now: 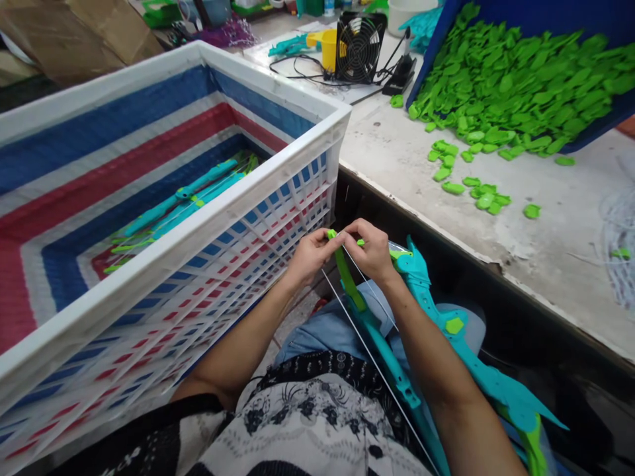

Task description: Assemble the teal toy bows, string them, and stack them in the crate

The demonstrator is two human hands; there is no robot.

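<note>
A teal toy bow [384, 354] with a green limb end [347, 274] lies slanting over my lap. My left hand [312, 256] is closed around the tip of that green end, thumb and fingers pinched together. Right beside it, my right hand [371, 250] pinches a thin white string [366, 345] near the tip; the exact contact is partly hidden by the fingers. A second strand runs down under my right wrist. Another teal piece with green parts, a toy bow body [446, 330], rests at my right side, partly behind my right forearm.
At left stands a white plastic crate [278, 155] lined with striped cloth, holding several teal and green bows [183, 198]. On the worktable [411, 172], small green pieces [520, 86] spill from a blue bin [526, 12]. A black fan [360, 49], yellow cup [327, 49] and white strings [620, 225] are there.
</note>
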